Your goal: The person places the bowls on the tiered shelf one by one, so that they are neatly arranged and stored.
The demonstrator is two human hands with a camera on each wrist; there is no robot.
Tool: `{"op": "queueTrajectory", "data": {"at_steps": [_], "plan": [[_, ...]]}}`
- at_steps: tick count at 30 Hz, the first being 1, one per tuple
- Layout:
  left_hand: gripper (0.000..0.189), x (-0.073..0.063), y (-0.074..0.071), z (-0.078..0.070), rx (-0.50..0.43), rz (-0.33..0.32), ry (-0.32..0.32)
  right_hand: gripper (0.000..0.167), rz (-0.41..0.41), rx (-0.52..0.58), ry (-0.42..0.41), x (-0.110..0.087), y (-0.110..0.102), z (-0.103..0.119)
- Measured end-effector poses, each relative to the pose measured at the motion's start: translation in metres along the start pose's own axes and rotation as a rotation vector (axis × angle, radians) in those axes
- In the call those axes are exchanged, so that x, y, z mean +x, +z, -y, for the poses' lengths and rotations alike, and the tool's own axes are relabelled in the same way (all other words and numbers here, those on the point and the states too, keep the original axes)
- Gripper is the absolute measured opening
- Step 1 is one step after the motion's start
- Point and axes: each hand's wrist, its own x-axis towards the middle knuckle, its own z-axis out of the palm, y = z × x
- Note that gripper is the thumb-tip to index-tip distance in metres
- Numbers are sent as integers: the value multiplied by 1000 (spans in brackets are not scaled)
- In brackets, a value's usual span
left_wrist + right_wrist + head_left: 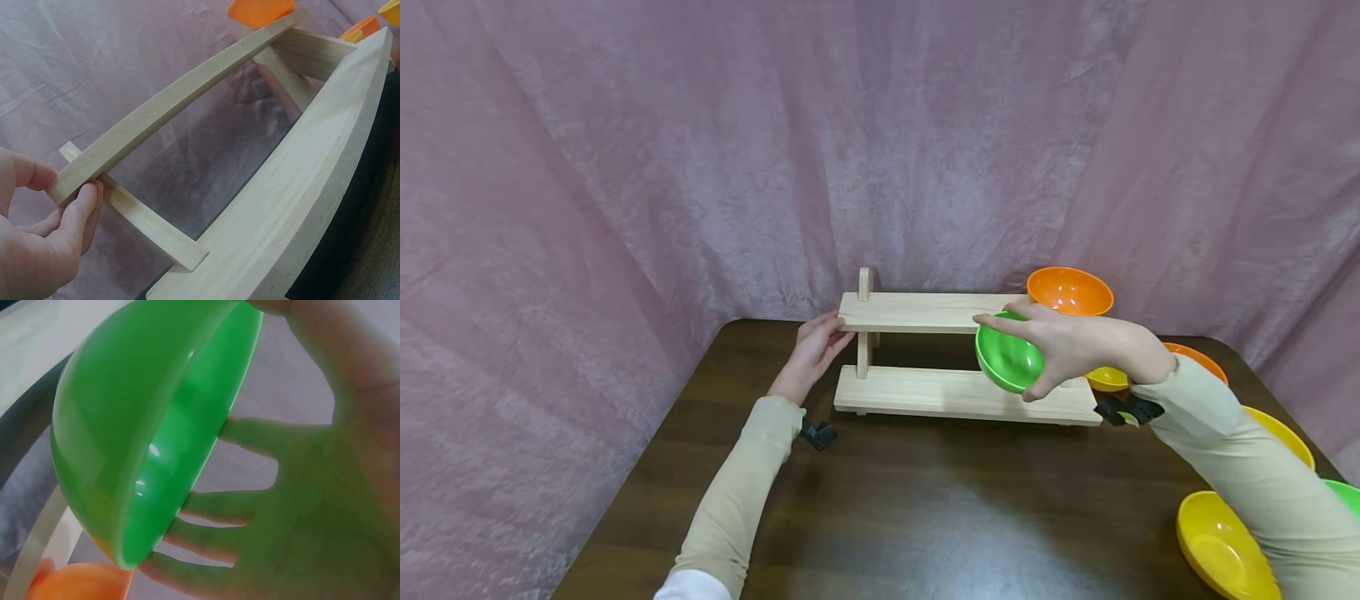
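Observation:
A two-tier wooden rack stands on the table, with an upper board (925,312) and a lower board (925,393). My left hand (807,358) pinches the left end of the upper board; in the left wrist view the fingers (80,219) wrap that end. Spread fingers and thumb of my right hand (1071,342) hold a green bowl (1011,360) by its rim. The bowl is tilted in front of the rack's right half, and its hollow shows beneath the hand. At the upper board's right end sits an orange bowl (1070,290).
Right of the rack are a yellow bowl (1107,380) and another orange bowl (1201,360), both partly hidden by the right arm. More yellow bowls (1221,546) and a green bowl (1347,497) lie along the dark table's (925,508) right side. A pink curtain (775,150) hangs behind.

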Motion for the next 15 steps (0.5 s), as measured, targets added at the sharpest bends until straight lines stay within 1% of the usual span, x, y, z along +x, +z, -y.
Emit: {"op": "queueTrajectory", "data": {"at_steps": [6, 12, 15], "plan": [[48, 1, 0, 1, -12, -1, 13, 100, 2, 29, -11, 10, -5, 0], [49, 2, 0, 1, -14, 4, 15, 99, 35, 33, 8, 18, -9, -1], [49, 1, 0, 1, -19, 1, 11, 98, 40, 29, 4, 21, -10, -2]]}}
